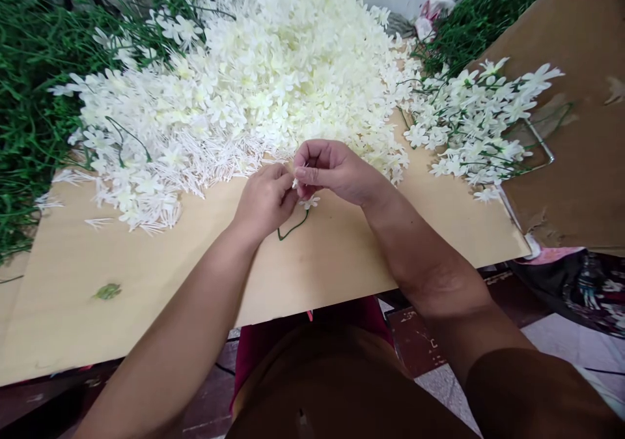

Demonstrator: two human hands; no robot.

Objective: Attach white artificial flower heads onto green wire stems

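Over the middle of the board my hands meet, fingers closed. My left hand (pixel 267 199) grips a green plastic stem (pixel 293 229), which loops below it and carries a white artificial flower (pixel 309 202) under the fingertips. Thumb and index finger of my right hand (pixel 334 172) pinch a small white flower piece (pixel 295 183), close against the left fingers. Most of that piece is hidden by the fingers. Just behind both hands rises a large heap of white artificial flowers (pixel 293 68), with thin white stamens (pixel 209 162) along its front.
Green plastic stems (pixel 34 100) are piled at the left, more green stems (pixel 469 25) at the back right. Finished-looking flower sprays (pixel 469 120) lie by a brown cardboard flap (pixel 576 165). A small green leaf piece (pixel 107 291) rests on the tan board (pixel 185 263).
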